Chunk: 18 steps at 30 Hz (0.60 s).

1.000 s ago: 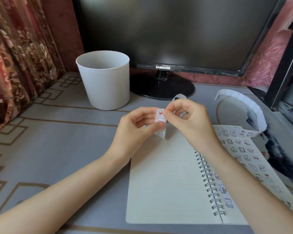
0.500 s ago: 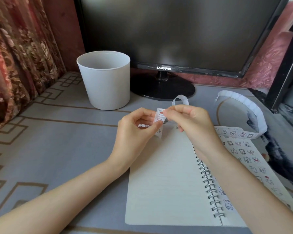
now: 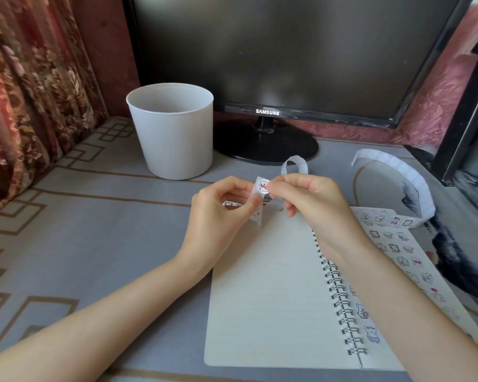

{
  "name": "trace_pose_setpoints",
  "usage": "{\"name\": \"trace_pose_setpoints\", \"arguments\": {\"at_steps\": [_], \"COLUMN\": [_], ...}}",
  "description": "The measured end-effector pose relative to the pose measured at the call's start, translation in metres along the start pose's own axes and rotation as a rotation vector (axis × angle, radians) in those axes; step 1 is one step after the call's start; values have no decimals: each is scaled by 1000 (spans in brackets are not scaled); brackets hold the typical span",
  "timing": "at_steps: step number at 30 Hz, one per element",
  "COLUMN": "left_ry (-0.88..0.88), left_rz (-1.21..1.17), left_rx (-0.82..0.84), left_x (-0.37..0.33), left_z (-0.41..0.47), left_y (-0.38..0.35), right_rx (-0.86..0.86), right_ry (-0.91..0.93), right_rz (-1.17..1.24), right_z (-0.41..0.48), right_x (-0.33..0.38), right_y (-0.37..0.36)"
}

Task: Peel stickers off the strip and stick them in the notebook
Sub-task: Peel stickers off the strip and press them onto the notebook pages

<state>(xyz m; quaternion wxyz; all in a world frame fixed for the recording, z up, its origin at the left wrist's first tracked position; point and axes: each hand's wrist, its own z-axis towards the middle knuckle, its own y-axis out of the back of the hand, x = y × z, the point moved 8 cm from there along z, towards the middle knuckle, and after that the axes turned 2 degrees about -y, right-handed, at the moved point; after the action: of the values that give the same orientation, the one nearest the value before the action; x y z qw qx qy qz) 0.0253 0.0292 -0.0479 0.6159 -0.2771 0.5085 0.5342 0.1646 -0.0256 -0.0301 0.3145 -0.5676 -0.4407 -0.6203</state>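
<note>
Only small changes are recorded. The loop of the sticker strip [image 3: 255, 215], beyond the far edge of the notebook [image 3: 265, 293], has been brought out from behind the right hand [image 3: 312, 199] and is now seen as a full arch (a second ago only its tip was shown). The right hand's lower fingers, formerly tucked up, have been let down towards the notebook's far edge. More of the strip, with printed figures, is exposed under the curled fingers of the left hand [image 3: 218, 213]. The round bear sticker [image 3: 262, 186] is presented more squarely to the camera.
</note>
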Motion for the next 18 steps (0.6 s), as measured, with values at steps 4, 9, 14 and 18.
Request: {"name": "trace_pose_setpoints", "arguments": {"at_steps": [4, 9, 14, 18], "left_ry": [8, 18, 112, 213], "left_rz": [19, 41, -21, -169], "left_rx": [-3, -13, -32, -53], "left_x": [3, 7, 19, 24], "left_z": [2, 5, 11, 12], "left_y": [2, 5, 11, 16], "right_rx": [8, 55, 115, 199], "right_ry": [-11, -23, -46, -81], "right_rz": [-8, -14, -53, -96], "right_z": [2, 2, 1, 4], "right_x": [-3, -5, -3, 1], "right_y": [0, -2, 2, 9]}}
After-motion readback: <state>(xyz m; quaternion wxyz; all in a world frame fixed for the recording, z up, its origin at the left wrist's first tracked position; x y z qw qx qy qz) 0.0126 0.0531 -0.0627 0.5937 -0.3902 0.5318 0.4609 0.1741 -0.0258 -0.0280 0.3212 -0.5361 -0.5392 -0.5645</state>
